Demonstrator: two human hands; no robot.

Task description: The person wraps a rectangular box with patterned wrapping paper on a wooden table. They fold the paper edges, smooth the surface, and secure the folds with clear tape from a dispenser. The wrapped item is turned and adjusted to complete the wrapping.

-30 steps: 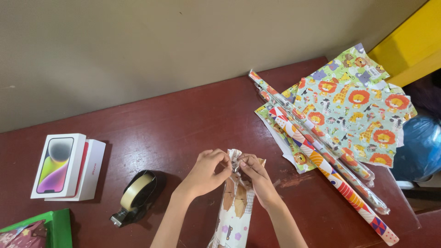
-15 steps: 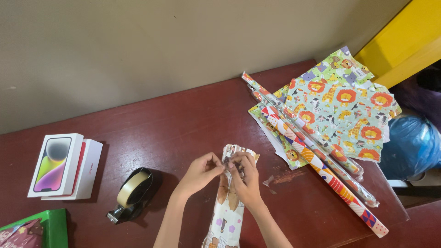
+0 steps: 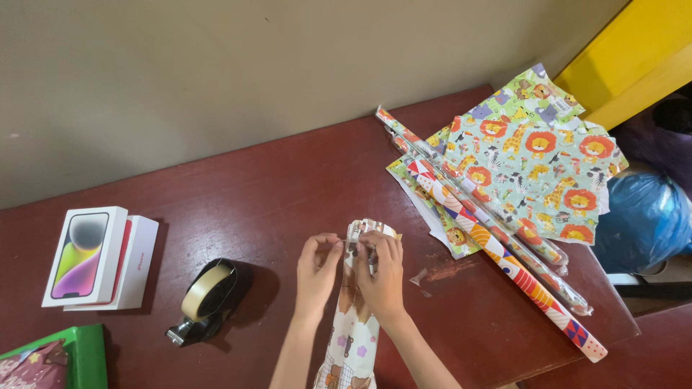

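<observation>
Dark red wooden table (image 3: 274, 194) against a plain beige wall; right hand (image 3: 380, 277) grips the crumpled top of a glossy bear-print wrapping roll (image 3: 353, 324), while the left hand (image 3: 317, 268), just beside it, pinches something small I cannot make out. Thin plastic sleeve looks slick, so it may tear or slip if pulled hard. Left of the hands sit a tape dispenser (image 3: 205, 299) and white phone boxes (image 3: 101, 258); right lie long patterned rolls (image 3: 497, 248) and lion-print sheets (image 3: 533, 162).
</observation>
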